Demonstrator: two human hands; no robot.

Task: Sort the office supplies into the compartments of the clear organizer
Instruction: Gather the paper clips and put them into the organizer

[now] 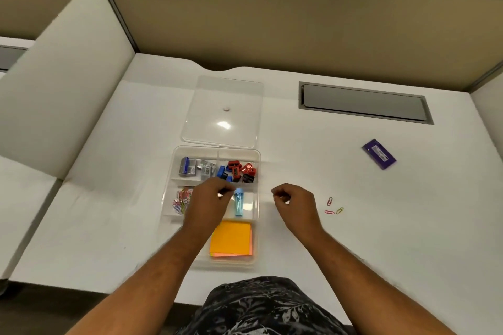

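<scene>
The sorting looks mostly done: the clear organizer (174, 171) near the worktop's front edge already holds staple boxes (187, 166), sharpeners (239, 171), paper clips (181, 201), a blue item (238, 202) and sticky notes (231, 238). Three loose clips (334, 207) and a purple box (379, 154) toward the right edge remain unsorted. The left hand (208, 198) hovers over the middle compartments, the right hand (292, 202) beside the organizer; fingers curl, but whether either grip holds anything cannot be told.
</scene>
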